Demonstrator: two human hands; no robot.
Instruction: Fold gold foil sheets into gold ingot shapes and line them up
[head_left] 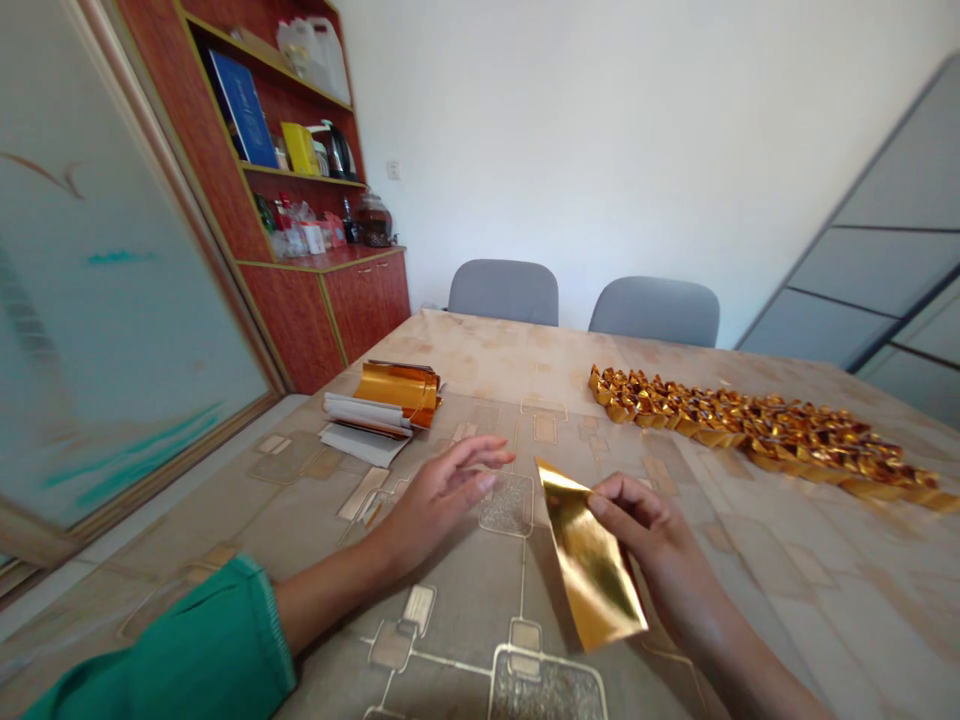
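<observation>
Head view: left hand (pixel 450 492) at centre, slightly left, fingers loosely extended and parted from the thumb, nothing in its grasp; contact with the table (pixel 457 620) cannot be judged. Right hand (pixel 637 515), right of centre, pinches the right edge of a gold foil sheet (pixel 589 565) with thumb uppermost; the fingertips behind the sheet are hidden, so their exact placing is unclear. Sheet lies lower centre-right of the frame, tilted, its pointed upper corner near the left fingertips but apart from them; underside not visible. Right forearm cut off by the bottom edge; left forearm runs into a green sleeve (pixel 180 640), cut off at lower left. Left of centre on the table: a loose stack of foil sheets (pixel 397 395), curled, some gold side up, some showing pale backing; overlap prevents a count. At right, a long band of folded gold pieces (pixel 757 430), packed too tightly to separate individually, far end reaching the right edge. Two grey chairs (pixel 504 292) at upper centre, lower parts hidden behind the table. Upper left: red-brown cabinet (pixel 367 305); several small items on its shelves too blurred to identify.
</observation>
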